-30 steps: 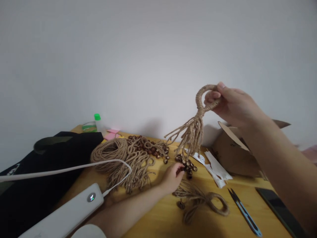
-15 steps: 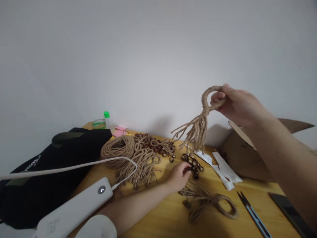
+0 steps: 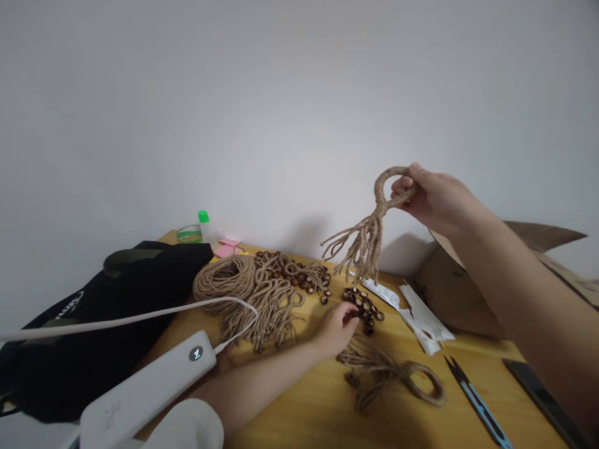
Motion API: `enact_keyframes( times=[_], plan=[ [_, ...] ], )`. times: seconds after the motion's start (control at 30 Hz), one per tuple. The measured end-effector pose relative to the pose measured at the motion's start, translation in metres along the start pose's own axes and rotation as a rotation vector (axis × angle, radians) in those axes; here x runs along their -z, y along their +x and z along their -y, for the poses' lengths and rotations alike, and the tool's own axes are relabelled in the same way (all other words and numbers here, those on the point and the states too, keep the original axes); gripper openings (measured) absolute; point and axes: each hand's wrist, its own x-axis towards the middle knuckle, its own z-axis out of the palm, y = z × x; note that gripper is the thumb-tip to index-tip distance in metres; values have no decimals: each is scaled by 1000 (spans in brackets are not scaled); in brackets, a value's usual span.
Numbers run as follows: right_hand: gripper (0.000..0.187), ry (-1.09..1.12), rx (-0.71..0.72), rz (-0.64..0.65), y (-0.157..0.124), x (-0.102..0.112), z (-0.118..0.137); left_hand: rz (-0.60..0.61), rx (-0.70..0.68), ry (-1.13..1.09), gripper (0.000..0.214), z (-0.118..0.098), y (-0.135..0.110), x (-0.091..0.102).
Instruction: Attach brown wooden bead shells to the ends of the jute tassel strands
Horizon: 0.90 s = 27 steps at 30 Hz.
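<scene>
My right hand [image 3: 433,190] is raised in front of the wall, pinching the wrapped loop of a jute rope tassel [image 3: 380,206]. Its loose strands hang down to the left. Low over the table, my left hand [image 3: 339,329] has its fingers curled at the near edge of a small pile of dark brown beads [image 3: 364,308]; what its fingertips hold, if anything, is hidden. A second looped rope tassel [image 3: 425,381] lies on the wood just below that hand, with a single brown bead [image 3: 352,379] at its left.
A rope coil [image 3: 227,277], cut rope lengths [image 3: 269,315] and more beads lie left. White packets [image 3: 423,318], blue-handled thread snips [image 3: 477,399], a dark flat object [image 3: 533,393] and a cardboard box [image 3: 458,293] are right. A white power bank [image 3: 150,393] with cable stands near left.
My right hand has shifted slightly left with the hanging tassel. My left hand stays by the bead pile, almost unmoved. The view has shifted slightly.
</scene>
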Motion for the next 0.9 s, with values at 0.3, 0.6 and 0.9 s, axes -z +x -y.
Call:
enact_keyframes(
  times=[0.3,0.6,0.9],
  plan=[
    [29,44,-89,-32,-22,3,27,11,14,179,8,-2,-14,17],
    [32,114,-145,178,-49,13,51,-243,-18,24,15,-31,-2,46],
    [41,84,-415,486,-78,-2,14,-5,-114,-422,49,-160,-45,70]
  ],
)
